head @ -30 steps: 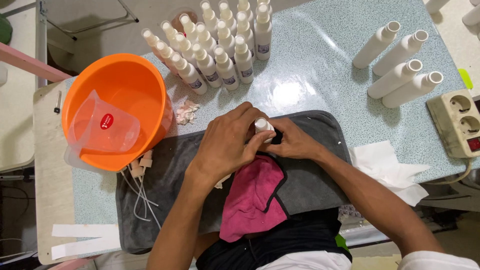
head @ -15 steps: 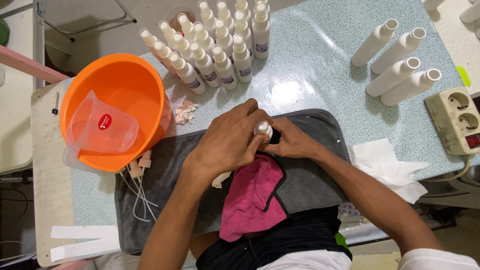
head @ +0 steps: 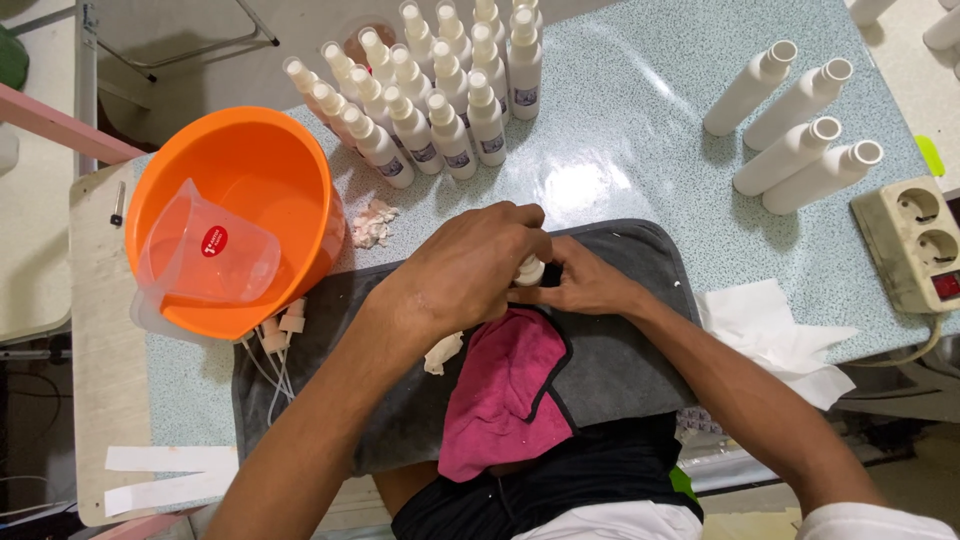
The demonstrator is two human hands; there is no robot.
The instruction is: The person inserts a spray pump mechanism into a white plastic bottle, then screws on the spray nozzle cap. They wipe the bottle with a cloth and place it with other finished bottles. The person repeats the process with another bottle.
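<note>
Both hands meet over a grey towel (head: 620, 360) at the table's front. My left hand (head: 470, 270) curls over the white spray cap (head: 530, 270) of a small bottle, fingers wrapped around the top. My right hand (head: 585, 285) holds the same bottle from the right side; the bottle's body is hidden beneath the hands. A magenta cloth (head: 505, 390) lies on the towel just below them. Behind the hands stands a cluster of several capped white spray bottles (head: 440, 90).
An orange basin (head: 290, 185) with a clear measuring jug (head: 200, 260) stands at the left. Several uncapped white bottles (head: 795, 125) stand at the back right, a beige power strip (head: 915, 240) beyond them. White tissue (head: 770, 330) lies right of the towel; loose spray pumps (head: 280, 335) at its left.
Both hands stay clamped on the small bottle; the left hand's fingers have shifted slightly around the cap. Nothing else has moved.
</note>
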